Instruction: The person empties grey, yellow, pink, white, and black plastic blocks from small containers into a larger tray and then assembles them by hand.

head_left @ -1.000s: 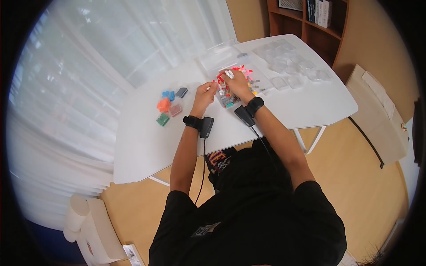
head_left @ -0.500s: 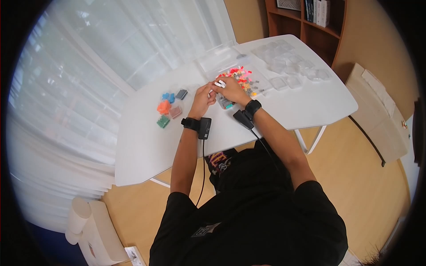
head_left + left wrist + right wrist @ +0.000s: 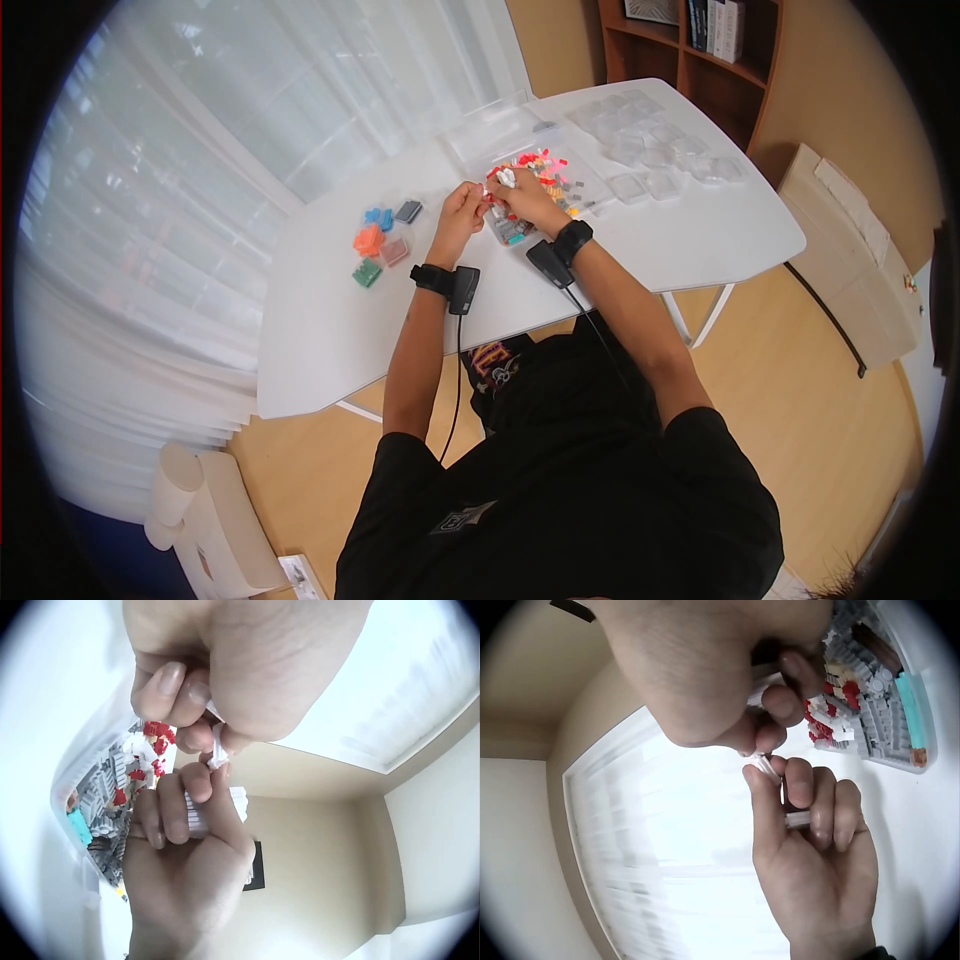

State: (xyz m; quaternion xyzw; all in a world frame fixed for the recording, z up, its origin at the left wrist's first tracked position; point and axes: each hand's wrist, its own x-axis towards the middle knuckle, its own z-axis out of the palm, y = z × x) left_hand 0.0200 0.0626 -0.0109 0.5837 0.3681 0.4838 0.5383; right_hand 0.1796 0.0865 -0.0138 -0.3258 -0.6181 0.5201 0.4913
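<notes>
My left hand (image 3: 460, 220) pinches a small white brick (image 3: 767, 769) between thumb and forefinger. Another white piece (image 3: 797, 819) sits under its curled fingers. The right hand (image 3: 532, 200) meets it fingertip to fingertip at that small brick. Curled in the right palm is a bundle of white bricks (image 3: 238, 801), partly hidden by the fingers. Both hands are over the left side of a clear plastic box (image 3: 921, 697) full of loose bricks, with grey bricks (image 3: 885, 724), red bricks (image 3: 159, 735) and a teal brick (image 3: 79, 827) among them.
Left on the white table (image 3: 330, 330) are small clear cases with green bricks (image 3: 367, 273), orange bricks (image 3: 369, 239), blue bricks (image 3: 379, 218) and dark bricks (image 3: 408, 212). Several empty clear cases (image 3: 660, 183) cover the right back. A bookshelf (image 3: 650, 60) stands behind.
The right hand has moved left from over the box to meet the left hand. The two hands pressed close together half a second ago and have since eased slightly apart, fingertips still at the brick.
</notes>
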